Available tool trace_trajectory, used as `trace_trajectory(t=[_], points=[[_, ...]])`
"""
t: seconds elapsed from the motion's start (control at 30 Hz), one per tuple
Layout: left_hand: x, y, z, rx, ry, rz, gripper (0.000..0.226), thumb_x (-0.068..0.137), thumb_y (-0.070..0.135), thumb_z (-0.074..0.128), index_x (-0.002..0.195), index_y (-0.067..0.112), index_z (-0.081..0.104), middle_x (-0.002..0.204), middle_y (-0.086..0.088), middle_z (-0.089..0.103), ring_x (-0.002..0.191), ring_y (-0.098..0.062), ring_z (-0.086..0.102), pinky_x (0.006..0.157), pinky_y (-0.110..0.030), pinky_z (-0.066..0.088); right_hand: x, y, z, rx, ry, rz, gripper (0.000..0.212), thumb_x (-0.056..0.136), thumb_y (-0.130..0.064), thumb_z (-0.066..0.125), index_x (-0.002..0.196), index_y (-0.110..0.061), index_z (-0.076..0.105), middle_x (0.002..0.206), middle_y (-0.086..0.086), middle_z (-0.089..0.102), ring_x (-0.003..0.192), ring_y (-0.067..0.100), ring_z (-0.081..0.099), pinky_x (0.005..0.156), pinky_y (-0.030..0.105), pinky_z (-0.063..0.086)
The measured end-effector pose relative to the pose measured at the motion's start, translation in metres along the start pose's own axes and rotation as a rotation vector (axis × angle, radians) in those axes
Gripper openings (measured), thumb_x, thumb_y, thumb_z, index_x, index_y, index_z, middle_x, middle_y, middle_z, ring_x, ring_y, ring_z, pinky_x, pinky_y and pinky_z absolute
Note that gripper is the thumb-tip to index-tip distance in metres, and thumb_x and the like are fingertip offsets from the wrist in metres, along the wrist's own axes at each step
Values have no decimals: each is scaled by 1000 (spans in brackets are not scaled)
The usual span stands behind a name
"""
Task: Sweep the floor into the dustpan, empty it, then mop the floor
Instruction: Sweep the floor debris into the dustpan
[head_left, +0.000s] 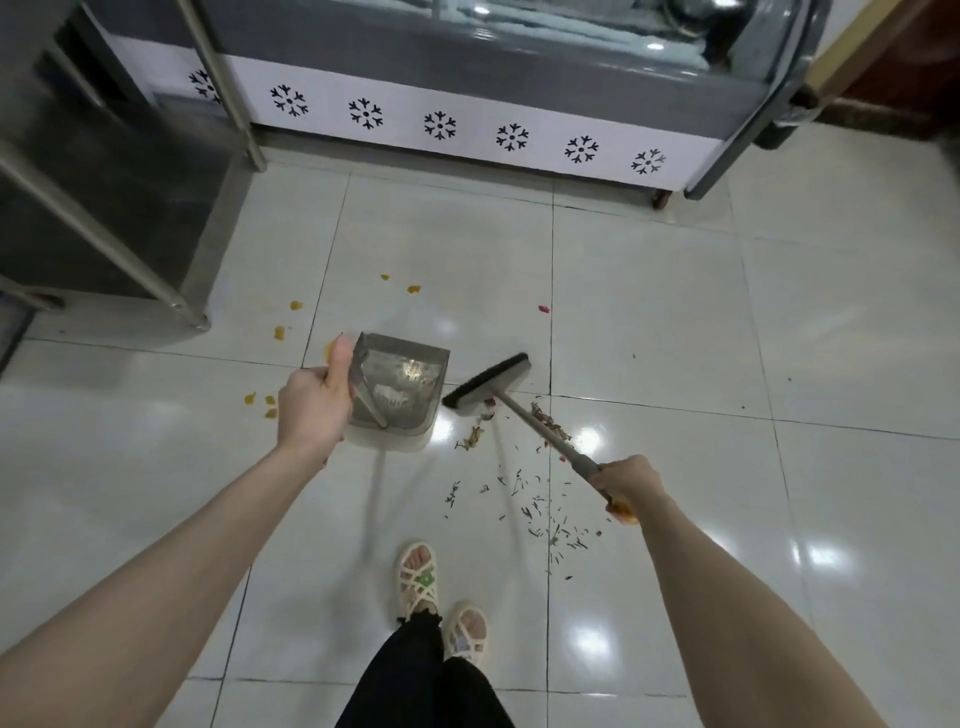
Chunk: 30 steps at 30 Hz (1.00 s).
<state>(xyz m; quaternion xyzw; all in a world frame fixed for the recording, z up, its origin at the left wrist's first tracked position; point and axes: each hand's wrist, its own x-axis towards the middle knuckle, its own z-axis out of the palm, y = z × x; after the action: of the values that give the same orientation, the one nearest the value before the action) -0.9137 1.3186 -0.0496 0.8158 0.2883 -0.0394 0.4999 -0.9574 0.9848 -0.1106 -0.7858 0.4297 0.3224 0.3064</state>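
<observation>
Gripping the dustpan (402, 384) handle in our left hand (311, 402) and the broom (488, 382) shaft in our right hand (628, 480) (fingers curled round both), we risk flicking the dark scraps (540, 509) past the pan, which sits left of them; the yellow bits (280, 332) could be missed.

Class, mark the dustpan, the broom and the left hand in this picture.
dustpan (405, 382), head view, on the pan's inner floor.
broom (488, 383), head view, on the brush head.
left hand (311, 408), head view, on the back of the hand.
</observation>
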Motion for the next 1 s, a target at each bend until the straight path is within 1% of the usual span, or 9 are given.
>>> trace_trajectory(t=[0.17, 0.27, 0.37, 0.43, 0.5, 0.6, 0.73, 0.93, 1.0], points=[[-36, -7, 12, 50, -23, 31, 73, 85, 71, 33, 55, 6, 50, 52, -10, 51, 55, -27, 50, 66, -43, 51, -21, 61, -15, -20, -7, 49, 37, 85, -22, 67, 109, 5, 61, 72, 12, 55, 55, 23, 57, 66, 33, 54], [-56, -9, 17, 29, -35, 19, 78, 70, 82, 28, 51, 9, 50, 53, -11, 52, 57, -28, 51, 68, -44, 52, -32, 88, -21, 11, -19, 77, 34, 85, -20, 68, 109, 4, 61, 75, 13, 57, 56, 24, 60, 64, 33, 57], [-69, -11, 20, -2, -31, 1, 76, 71, 80, 31, 50, 10, 50, 52, -11, 53, 56, -28, 52, 67, -45, 52, -38, 100, -30, 66, -72, 85, 30, 84, -15, 69, 108, 1, 61, 80, 15, 62, 53, 23, 65, 50, 28, 54], [-75, -11, 21, -10, -23, -10, 73, 77, 76, 33, 50, 10, 50, 52, -12, 52, 53, -27, 50, 65, -45, 51, -38, 102, -38, 183, -188, 97, 29, 84, -17, 71, 104, 0, 58, 90, 18, 64, 57, 23, 68, 47, 26, 53], [-80, -12, 22, -35, -16, -18, 71, 81, 72, 35, 50, 10, 48, 53, -13, 51, 49, -27, 47, 60, -42, 48, -37, 101, -40, 407, -363, 125, 36, 84, -24, 71, 108, -3, 55, 106, 18, 60, 65, 26, 70, 44, 25, 55], [-85, -10, 23, -33, -22, -13, 68, 88, 65, 37, 52, 8, 48, 53, -13, 49, 45, -26, 44, 57, -34, 43, -36, 95, -29, 692, -501, 163, 38, 88, -26, 67, 117, -5, 54, 117, 12, 59, 61, 29, 71, 38, 24, 52], [-83, -4, 24, -23, -38, 0, 66, 85, 65, 39, 52, 9, 48, 51, -11, 48, 44, -25, 43, 58, -33, 41, -42, 69, -17, 782, -485, 89, 20, 82, -21, 74, 94, -9, 64, 83, 4, 61, 44, 13, 61, 38, 19, 50], [-72, 17, 29, -21, -54, 40, 65, 85, 65, 38, 56, 7, 49, 50, -11, 48, 44, -24, 42, 56, -31, 40, -33, 35, -42, 862, -453, 52, 24, 84, -13, 67, 102, 3, 60, 54, 11, 57, 32, 12, 52, 30, 16, 42], [-65, 28, 31, -17, -58, 55, 66, 85, 66, 38, 57, 6, 49, 50, -11, 48, 44, -24, 42, 55, -30, 39, -27, 27, -52, 911, -453, 32, 27, 85, -14, 66, 106, 3, 60, 52, 10, 57, 32, 12, 53, 30, 17, 42]])
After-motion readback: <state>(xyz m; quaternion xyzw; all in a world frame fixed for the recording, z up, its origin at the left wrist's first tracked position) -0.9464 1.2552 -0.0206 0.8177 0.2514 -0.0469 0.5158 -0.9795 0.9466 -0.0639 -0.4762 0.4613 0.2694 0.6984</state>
